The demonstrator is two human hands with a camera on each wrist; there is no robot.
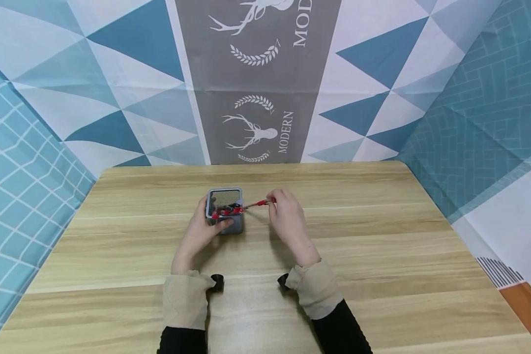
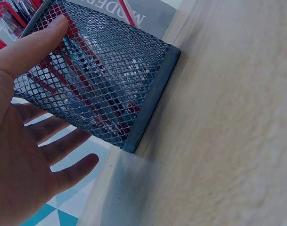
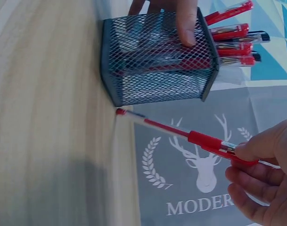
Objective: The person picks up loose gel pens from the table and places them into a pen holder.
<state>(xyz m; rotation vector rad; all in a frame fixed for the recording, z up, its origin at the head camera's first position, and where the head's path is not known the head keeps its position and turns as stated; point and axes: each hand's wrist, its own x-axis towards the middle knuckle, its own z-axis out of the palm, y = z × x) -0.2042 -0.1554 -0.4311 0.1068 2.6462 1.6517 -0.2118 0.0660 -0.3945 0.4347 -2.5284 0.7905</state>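
A dark metal mesh pen holder (image 1: 236, 227) is near the table's middle, its base on or just above the wood; I cannot tell which. My left hand (image 1: 202, 231) grips it from the left, the thumb (image 2: 49, 40) across the near mesh side and the fingers spread around another side. Several red-capped pens (image 3: 230, 32) and dark-capped pens (image 3: 258, 36) lean inside with their caps above the rim. To the right, my right hand (image 1: 287, 216) pinches a red gel pen (image 3: 169, 129) by its capped end. In the right wrist view that pen lies outside the holder, slanting beside it.
A light wood-grain table (image 1: 380, 246) spreads beneath both hands. Behind it hangs a patterned cloth (image 1: 265, 78) with deer prints and triangles, and a blue grid cloth (image 1: 17, 196) borders the left side.
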